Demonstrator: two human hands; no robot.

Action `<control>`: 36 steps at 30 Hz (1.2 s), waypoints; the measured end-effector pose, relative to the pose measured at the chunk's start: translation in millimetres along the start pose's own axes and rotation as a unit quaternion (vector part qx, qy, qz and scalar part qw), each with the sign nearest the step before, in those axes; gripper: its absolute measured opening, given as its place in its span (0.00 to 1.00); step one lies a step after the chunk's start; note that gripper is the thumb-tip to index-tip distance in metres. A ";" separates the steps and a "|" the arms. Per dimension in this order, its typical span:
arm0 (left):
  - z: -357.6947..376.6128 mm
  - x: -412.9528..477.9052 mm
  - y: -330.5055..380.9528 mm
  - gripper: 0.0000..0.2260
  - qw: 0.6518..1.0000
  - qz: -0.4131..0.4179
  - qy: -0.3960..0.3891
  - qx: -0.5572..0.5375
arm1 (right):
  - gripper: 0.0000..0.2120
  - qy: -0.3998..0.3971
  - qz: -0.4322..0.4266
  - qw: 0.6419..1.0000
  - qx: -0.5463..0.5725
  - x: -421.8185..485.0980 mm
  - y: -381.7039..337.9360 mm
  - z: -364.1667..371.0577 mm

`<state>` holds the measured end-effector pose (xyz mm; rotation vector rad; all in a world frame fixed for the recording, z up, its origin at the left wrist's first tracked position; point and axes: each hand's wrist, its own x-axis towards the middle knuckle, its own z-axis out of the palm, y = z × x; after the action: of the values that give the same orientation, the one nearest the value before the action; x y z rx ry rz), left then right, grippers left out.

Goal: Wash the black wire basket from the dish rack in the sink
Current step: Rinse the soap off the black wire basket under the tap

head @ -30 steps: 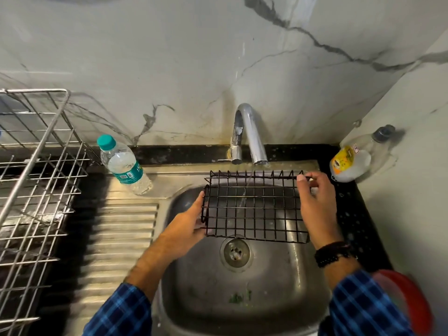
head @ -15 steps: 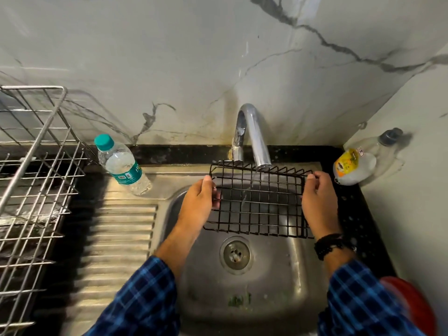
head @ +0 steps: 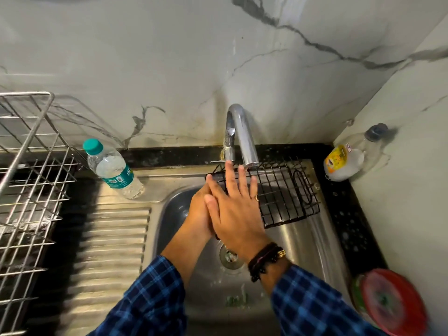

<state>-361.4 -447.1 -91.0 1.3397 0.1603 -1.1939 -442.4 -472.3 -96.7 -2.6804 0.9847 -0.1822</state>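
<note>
Rinsing, I judge | my right hand (head: 235,209) flat on black wire basket (head: 286,195), centre frame; left hand (head: 197,214): grip hidden | next: rub wires rightward

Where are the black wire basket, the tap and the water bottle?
black wire basket (head: 286,197): head view, on the uncovered part of its mesh.
tap (head: 243,137): head view, on its curved chrome spout.
water bottle (head: 118,177): head view, on its teal label.
</note>
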 end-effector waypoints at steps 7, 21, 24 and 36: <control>-14.6 4.3 8.3 0.21 1.000 0.016 0.002 0.022 | 0.32 0.012 0.138 0.990 -0.018 11.5 111.8 -10.5; -7.7 -8.3 -16.8 0.29 0.973 0.164 -0.066 0.145 | 0.22 0.112 -0.003 0.993 0.037 18.3 35.8 -16.2; -9.2 -10.1 -23.5 0.31 0.978 0.152 -0.053 0.131 | 0.18 0.075 -0.021 0.997 0.003 23.9 28.2 -28.1; -44.5 -18.2 -33.6 0.28 0.954 0.251 -0.037 0.159 | 0.25 -0.045 -0.203 0.977 0.038 6.2 68.4 -38.6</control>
<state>-371.0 -394.0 -114.1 1.4944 -0.4236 -0.8506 -487.9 -534.6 -80.4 -2.7594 0.3852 -0.1739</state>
